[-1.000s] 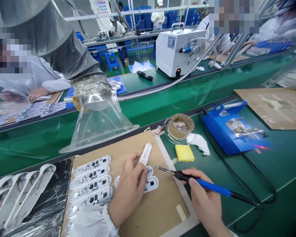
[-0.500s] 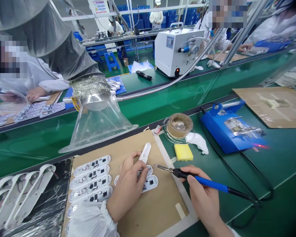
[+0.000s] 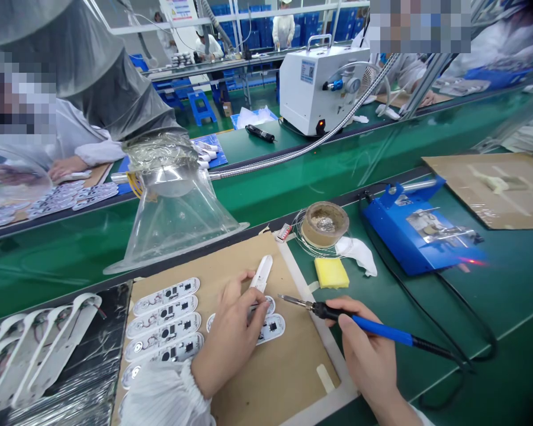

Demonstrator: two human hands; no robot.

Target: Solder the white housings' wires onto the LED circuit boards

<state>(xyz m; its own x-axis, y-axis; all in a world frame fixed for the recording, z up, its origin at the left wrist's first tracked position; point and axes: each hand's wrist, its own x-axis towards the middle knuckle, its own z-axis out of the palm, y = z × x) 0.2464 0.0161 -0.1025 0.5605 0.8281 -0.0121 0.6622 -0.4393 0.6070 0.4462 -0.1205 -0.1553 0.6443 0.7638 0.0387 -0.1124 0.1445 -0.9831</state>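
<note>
My left hand [image 3: 233, 334] is bent over a slim white plastic housing [image 3: 262, 271] on the cardboard, fingers closed around its lower part. Thumb and forefinger come together over a partly covered round-ended circuit board [image 3: 270, 306]; whether they also pinch a wire I cannot tell. A second white circuit board [image 3: 273, 329] pokes out from beneath the hand. In my right hand [image 3: 366, 349] is a soldering iron [image 3: 382, 330] with a blue handle, gripped like a pen. Its metal tip points left, just short of the boards, apart from them.
Several circuit boards [image 3: 162, 325] lie in a column on the cardboard mat [image 3: 293, 367]. White housings with wires [image 3: 48, 349] rest at left. Beyond are a yellow sponge [image 3: 331, 273], a round solder pot [image 3: 325, 225], a blue iron stand [image 3: 395, 236] and a clear fume hood [image 3: 177, 225].
Nearly nothing differs. The view has shifted very slightly; both hands, the soldering iron and the boards keep their places.
</note>
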